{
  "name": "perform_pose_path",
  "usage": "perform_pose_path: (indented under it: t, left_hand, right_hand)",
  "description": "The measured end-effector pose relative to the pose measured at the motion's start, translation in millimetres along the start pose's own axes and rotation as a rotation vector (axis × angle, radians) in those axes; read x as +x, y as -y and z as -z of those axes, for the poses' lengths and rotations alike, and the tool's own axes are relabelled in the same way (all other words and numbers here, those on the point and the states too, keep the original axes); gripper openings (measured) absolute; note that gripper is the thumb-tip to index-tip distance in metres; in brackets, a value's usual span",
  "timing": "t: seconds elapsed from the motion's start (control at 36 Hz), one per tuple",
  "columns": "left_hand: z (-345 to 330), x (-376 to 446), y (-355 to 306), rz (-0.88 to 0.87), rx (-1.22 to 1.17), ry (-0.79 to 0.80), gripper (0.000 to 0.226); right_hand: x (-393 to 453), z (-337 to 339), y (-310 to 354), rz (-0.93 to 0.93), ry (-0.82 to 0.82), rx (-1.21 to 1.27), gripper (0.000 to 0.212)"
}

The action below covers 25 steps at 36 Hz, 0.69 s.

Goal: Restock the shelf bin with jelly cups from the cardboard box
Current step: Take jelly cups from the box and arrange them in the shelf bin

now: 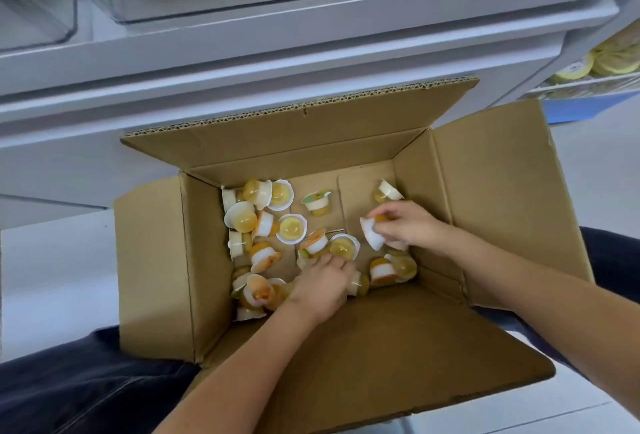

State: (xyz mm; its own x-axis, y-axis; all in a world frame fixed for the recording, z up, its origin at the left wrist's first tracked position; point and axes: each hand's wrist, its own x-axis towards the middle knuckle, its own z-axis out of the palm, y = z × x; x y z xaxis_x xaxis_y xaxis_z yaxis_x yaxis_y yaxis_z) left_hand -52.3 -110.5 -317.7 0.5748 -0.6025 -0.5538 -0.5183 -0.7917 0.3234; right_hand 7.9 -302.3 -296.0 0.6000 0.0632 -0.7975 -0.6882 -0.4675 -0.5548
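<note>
Both our hands are down inside the cardboard box (pixel 491 191), which sits open between our knees right in front of the white shelf unit (pixel 277 62). Our right hand (pixel 408 225) has its fingers curled round a couple of jelly cups (pixel 372 234) near the right wall. Our left hand (pixel 322 289) is palm-down over the pile at the near side; its fingers are tucked under, so we honestly can't tell if it's got hold of one. The loose jelly cups (pixel 263 222) are scattered over the box floor, mostly on the left. A clear bin (pixel 38 10) sits on the shelf, top left.
</note>
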Motion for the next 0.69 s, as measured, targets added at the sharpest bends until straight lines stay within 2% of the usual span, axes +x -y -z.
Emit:
perform_pose_path:
  t: [0.08,0.17,0.25,0.36,0.5,0.58,0.64,0.69]
  left_hand:
    - [-4.0,20.1,-18.9,-0.211,0.057,0.031,0.050]
    - [-9.2,39.6,-31.8,-0.245,0.034,0.040,0.056]
    - [-14.9,57.1,-35.9,-0.132,-0.101,0.115,0.061]
    - [-20.1,72.6,-36.6,-0.036,-0.275,0.193,0.056]
    - [-24.7,78.0,-34.9,0.064,-0.519,0.140,0.053]
    - [-17.8,69.8,-27.1,0.133,-0.684,0.030,0.049]
    - [-3.9,62.9,-16.6,0.236,-0.797,-0.065,0.040]
    - [19.3,55.8,-2.6,0.376,-0.950,-0.096,0.037]
  right_hand:
    - [-1.0,9.5,7.8,-0.131,0.129,0.246,0.028]
    - [-0.6,12.6,6.7,-0.187,0.144,0.408,0.029]
    - [-0.7,12.9,1.6,-0.213,0.131,0.527,0.024]
    - [0.8,12.5,-3.2,-0.248,0.122,0.563,0.033]
    - [-1.3,15.0,0.9,-0.268,0.193,0.722,0.032]
    - [-3.1,18.6,4.0,-0.288,0.236,0.801,0.022]
    - [-4.7,19.7,7.4,-0.291,0.250,0.830,0.022]
    - [-7.0,20.5,12.1,-0.269,0.250,0.827,0.024]
